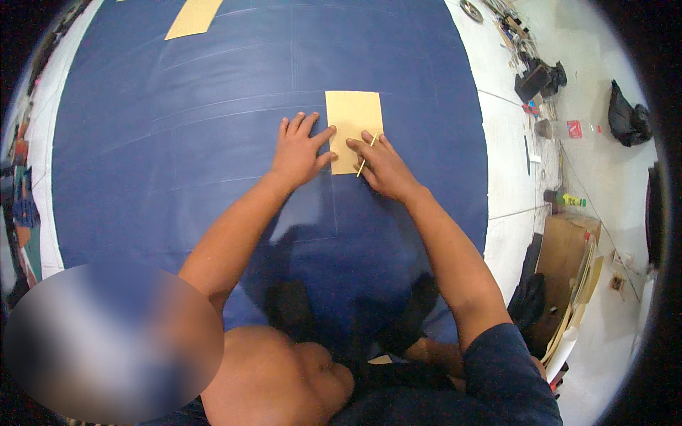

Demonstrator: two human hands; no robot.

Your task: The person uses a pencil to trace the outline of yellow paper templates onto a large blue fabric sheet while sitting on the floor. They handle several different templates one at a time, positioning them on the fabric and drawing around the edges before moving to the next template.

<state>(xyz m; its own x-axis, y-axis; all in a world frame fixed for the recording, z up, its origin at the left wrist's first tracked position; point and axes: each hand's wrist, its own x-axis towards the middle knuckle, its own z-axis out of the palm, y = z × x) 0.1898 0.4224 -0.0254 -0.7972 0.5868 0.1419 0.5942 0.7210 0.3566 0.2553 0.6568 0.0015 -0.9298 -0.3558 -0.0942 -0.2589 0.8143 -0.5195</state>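
Observation:
A tan rectangular card [354, 110] lies flat on a wide dark blue sheet [213, 142] marked with thin pale lines. My left hand [298, 153] rests with its fingers spread on the sheet, the thumb and forefinger touching the card's left edge. Over the card's lower right part is my right hand [386, 168], its fingers holding a thin pale yellow pen-like stick [374, 140] that slants across them. The lower tip of the stick [359, 175] comes near the card's bottom edge; whether it touches the surface I cannot tell.
Another tan piece [195, 18] lies on the sheet at the far left. A white table border [508, 156] shows beyond the sheet's right edge. On the right are a cardboard box [561, 255], black bags [626, 117] and several loose items. A blurred oval hides the lower left.

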